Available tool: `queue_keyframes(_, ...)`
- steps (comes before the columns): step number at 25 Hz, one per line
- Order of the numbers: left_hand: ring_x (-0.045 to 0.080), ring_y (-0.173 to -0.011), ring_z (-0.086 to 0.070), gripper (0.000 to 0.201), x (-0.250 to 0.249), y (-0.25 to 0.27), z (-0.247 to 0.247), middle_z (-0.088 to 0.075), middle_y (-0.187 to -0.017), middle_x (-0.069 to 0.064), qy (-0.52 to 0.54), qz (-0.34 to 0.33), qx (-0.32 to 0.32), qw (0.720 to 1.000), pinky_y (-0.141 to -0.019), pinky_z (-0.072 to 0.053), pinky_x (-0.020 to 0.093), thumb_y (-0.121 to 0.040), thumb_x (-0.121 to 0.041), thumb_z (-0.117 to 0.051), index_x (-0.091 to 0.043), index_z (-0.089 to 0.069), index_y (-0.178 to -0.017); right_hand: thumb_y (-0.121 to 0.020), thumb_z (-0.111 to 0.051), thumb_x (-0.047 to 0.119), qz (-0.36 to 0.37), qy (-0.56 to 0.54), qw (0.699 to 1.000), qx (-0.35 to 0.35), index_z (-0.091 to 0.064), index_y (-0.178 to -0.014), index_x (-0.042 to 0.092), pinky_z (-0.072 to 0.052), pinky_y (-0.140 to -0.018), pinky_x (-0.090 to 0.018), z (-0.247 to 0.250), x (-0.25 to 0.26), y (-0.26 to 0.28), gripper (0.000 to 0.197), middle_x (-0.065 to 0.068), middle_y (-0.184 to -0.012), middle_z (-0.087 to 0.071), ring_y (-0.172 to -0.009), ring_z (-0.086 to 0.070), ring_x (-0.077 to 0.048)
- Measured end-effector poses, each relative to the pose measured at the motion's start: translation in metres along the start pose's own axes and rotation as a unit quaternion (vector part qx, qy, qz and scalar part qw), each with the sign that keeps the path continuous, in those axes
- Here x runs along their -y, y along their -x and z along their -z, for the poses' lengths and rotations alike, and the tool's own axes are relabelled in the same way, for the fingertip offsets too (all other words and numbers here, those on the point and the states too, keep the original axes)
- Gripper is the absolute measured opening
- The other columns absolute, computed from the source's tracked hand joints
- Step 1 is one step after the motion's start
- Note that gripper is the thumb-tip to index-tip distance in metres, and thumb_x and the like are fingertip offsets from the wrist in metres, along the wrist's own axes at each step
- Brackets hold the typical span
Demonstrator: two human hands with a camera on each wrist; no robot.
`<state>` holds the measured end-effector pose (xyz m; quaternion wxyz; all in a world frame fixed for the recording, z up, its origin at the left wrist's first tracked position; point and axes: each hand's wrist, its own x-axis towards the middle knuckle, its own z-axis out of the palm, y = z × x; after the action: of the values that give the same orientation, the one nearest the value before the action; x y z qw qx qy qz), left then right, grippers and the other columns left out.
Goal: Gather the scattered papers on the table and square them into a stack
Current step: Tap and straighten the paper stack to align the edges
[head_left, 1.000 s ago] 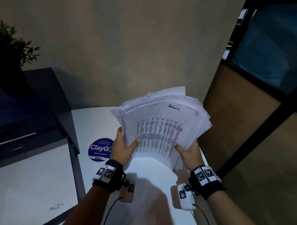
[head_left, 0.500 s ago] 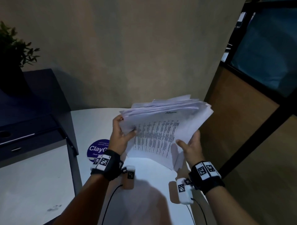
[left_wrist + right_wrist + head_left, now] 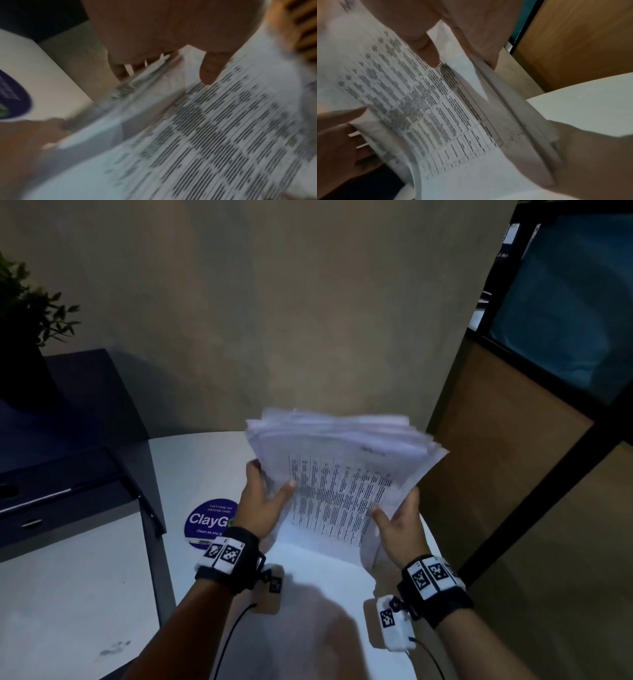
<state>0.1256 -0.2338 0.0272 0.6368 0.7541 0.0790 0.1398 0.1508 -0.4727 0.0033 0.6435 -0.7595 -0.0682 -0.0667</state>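
Observation:
A thick bundle of white papers with a printed table on the top sheet is held between both hands over the white table, tilted, its lower edge near the tabletop. My left hand grips the bundle's left side, thumb on the top sheet and fingers behind. My right hand grips the right side the same way. In the left wrist view the thumb lies on the printed papers. The right wrist view shows the thumb on the papers, whose edges are uneven.
A round blue ClayGo sticker lies on the table left of my left wrist. A dark cabinet with a potted plant stands at the left. A wooden partition with a black frame borders the table's right side.
Both hands have brought the bundle down from a raised, more upright pose toward the tabletop and tipped it flatter. The grip on both sides has stayed.

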Motion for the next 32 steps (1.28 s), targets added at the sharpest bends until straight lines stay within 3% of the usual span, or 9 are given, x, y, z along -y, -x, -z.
queue_keyframes(3, 0.027, -0.117, -0.060, 0.038, 0.020, 0.002, -0.006, -0.065, -0.126, 0.011, -0.169, 0.057, 0.011, 0.984, -0.091, -0.038, 0.023, -0.098, -0.034, -0.056, -0.010, -0.058, -0.127, -0.096, -0.057, 0.003, -0.011, 0.030, 0.999, 0.001, -0.034, -0.137, 0.027, -0.042, -0.092, -0.022, -0.003, -0.006, -0.002, 0.053, 0.030, -0.114, -0.049, -0.107, -0.054, 0.000)
queue_keyframes(6, 0.034, -0.104, -0.063, 0.034, 0.010, -0.003, -0.011, -0.066, -0.111, 0.015, -0.177, -0.060, -0.023, 0.982, -0.086, -0.049, 0.033, -0.102, -0.035, -0.044, -0.008, -0.059, -0.116, -0.097, -0.056, 0.006, 0.010, 0.029, 0.999, -0.032, -0.038, -0.129, 0.034, -0.042, -0.092, -0.019, -0.004, 0.003, -0.009, 0.046, 0.034, -0.113, -0.051, -0.104, -0.053, 0.015)
queue_keyframes(8, 0.029, -0.087, -0.061, 0.028, -0.007, -0.008, -0.010, -0.060, -0.099, 0.012, -0.189, -0.118, -0.047, 0.974, -0.071, -0.051, 0.036, -0.102, -0.035, -0.040, -0.010, -0.047, -0.113, -0.097, -0.055, 0.004, 0.031, 0.009, 0.999, -0.031, -0.040, -0.132, 0.032, -0.042, -0.089, -0.008, -0.005, 0.016, -0.013, 0.047, 0.030, -0.118, -0.054, -0.104, -0.052, 0.023)
queue_keyframes(11, 0.007, -0.077, -0.056, 0.019, -0.036, -0.005, -0.012, -0.055, -0.094, -0.004, -0.132, -0.125, -0.067, 0.981, -0.059, -0.042, 0.019, -0.104, -0.027, -0.040, -0.016, -0.031, -0.117, -0.096, -0.055, 0.001, 0.065, -0.010, 0.997, -0.034, -0.039, -0.129, 0.026, -0.043, -0.083, 0.000, -0.008, 0.033, -0.017, 0.044, 0.024, -0.117, -0.056, -0.101, -0.053, 0.025)
queue_keyframes(17, 0.035, -0.099, -0.064, 0.029, 0.021, 0.013, -0.014, -0.063, -0.111, 0.009, -0.106, -0.003, -0.034, 0.994, -0.081, -0.054, 0.041, -0.104, -0.027, -0.043, -0.015, -0.031, -0.127, -0.097, -0.058, 0.012, -0.038, 0.076, 0.996, 0.028, -0.032, -0.128, 0.022, -0.043, -0.089, -0.029, -0.018, 0.002, 0.007, 0.041, 0.004, -0.114, -0.055, -0.106, -0.055, -0.015)
queue_keyframes(21, 0.037, -0.117, -0.057, 0.041, 0.018, 0.006, -0.016, -0.054, -0.128, 0.016, -0.119, 0.026, -0.013, 0.992, -0.093, -0.051, 0.045, -0.100, -0.022, -0.052, -0.016, -0.026, -0.131, -0.100, -0.051, 0.013, -0.017, 0.084, 0.996, -0.013, -0.046, -0.132, 0.015, -0.047, -0.084, -0.029, -0.018, 0.004, -0.006, 0.033, 0.008, -0.100, -0.063, -0.086, -0.061, -0.004)
queue_keyframes(26, 0.032, -0.150, -0.014, 0.105, -0.035, -0.002, 0.008, -0.011, -0.162, 0.015, -0.264, -0.172, -0.176, 0.932, -0.119, -0.021, 0.052, -0.076, -0.031, -0.081, -0.012, -0.012, -0.153, -0.093, -0.054, 0.006, 0.141, 0.249, 0.958, 0.028, -0.053, -0.111, 0.024, -0.051, -0.059, -0.036, 0.010, 0.027, -0.034, 0.026, -0.005, -0.080, -0.068, -0.069, -0.065, -0.030)
queue_keyframes(29, 0.028, -0.149, -0.021, 0.099, -0.068, -0.016, 0.031, -0.024, -0.161, 0.005, -0.354, -0.211, -0.117, 0.904, -0.115, -0.024, 0.058, -0.071, -0.022, -0.082, -0.025, -0.024, -0.151, -0.086, -0.060, 0.005, 0.233, 0.369, 0.892, 0.120, -0.049, -0.105, 0.031, -0.041, -0.054, -0.031, 0.029, 0.060, -0.041, 0.034, -0.008, -0.077, -0.069, -0.066, -0.063, -0.035)
queue_keyframes(32, 0.020, -0.113, -0.062, 0.056, -0.068, -0.026, 0.048, -0.067, -0.126, 0.003, -0.322, -0.151, 0.043, 0.934, -0.096, -0.048, 0.043, -0.072, -0.019, -0.079, -0.024, -0.061, -0.125, -0.083, -0.061, 0.004, 0.258, 0.417, 0.850, 0.191, -0.049, -0.108, 0.033, -0.044, -0.056, -0.033, 0.044, 0.079, -0.047, 0.040, -0.007, -0.085, -0.072, -0.072, -0.065, -0.035)
